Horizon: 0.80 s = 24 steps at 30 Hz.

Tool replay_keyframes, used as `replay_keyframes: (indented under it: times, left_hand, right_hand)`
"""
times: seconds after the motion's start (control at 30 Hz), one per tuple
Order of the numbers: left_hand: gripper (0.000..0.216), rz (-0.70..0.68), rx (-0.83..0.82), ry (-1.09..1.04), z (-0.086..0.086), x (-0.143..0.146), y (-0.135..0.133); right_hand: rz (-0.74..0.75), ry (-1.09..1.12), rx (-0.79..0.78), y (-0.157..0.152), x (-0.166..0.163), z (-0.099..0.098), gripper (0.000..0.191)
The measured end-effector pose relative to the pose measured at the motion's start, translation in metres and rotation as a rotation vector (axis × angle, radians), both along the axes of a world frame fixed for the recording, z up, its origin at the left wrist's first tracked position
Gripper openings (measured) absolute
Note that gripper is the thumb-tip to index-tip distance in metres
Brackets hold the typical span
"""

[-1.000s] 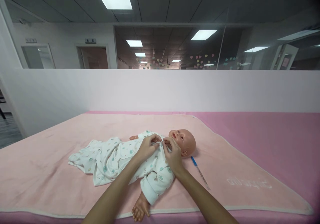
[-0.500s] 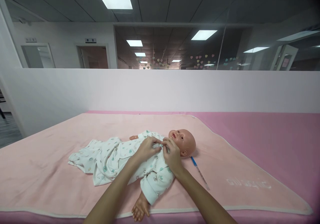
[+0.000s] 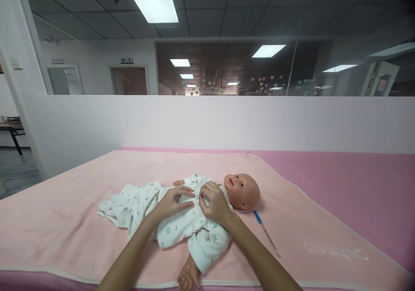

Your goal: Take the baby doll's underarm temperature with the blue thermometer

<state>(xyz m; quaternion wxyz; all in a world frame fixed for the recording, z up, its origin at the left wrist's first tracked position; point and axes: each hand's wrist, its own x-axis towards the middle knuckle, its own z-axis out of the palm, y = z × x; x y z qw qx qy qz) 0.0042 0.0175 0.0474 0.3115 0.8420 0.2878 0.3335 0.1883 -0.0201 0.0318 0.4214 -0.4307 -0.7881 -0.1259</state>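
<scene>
A baby doll point(image 3: 244, 189) lies on its back with its head to the right. It wears a white long-sleeved garment point(image 3: 175, 230) with small green and grey prints. My left hand point(image 3: 173, 202) rests on the doll's belly, thumb and fingers apart over the cloth. At the chest, my right hand point(image 3: 214, 202) has its thumb and fingertips pinched together on the garment's front; the exact bit of cloth between them is hidden. One doll hand point(image 3: 188, 273) sticks out of the near sleeve, and the other shows beyond the far sleeve.
A peach-pink blanket point(image 3: 74, 235) with pale edging lies under the doll, over a pink mat point(image 3: 350, 183). Near the doll's head lies a thin clear stick with a blue end point(image 3: 257, 217), perhaps a thermometer. A white half-wall point(image 3: 207, 122) closes off the back.
Both hands have moved from the collar down the doll's chest, and my left fingers have spread from the fastening area. The garment's front panel has shifted toward the head. The camera view has moved slightly.
</scene>
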Motion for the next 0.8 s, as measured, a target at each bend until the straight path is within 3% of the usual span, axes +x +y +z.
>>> replay_keyframes:
  times: [0.37, 0.63, 0.8]
  left_hand:
    - [0.027, 0.011, 0.117, 0.015, -0.002, 0.012, -0.009]
    - [0.024, 0.003, 0.063, 0.001, -0.001, 0.012, -0.008]
    - [0.023, 0.061, 0.248, 0.065, -0.005, 0.015, -0.010]
  right_hand:
    - [-0.102, -0.022, -0.054, -0.009, 0.001, -0.003, 0.009]
    - [-0.007, 0.087, -0.027, -0.008, 0.001, -0.005, 0.008]
    - [0.012, 0.105, -0.038, -0.007, 0.001, -0.006, 0.009]
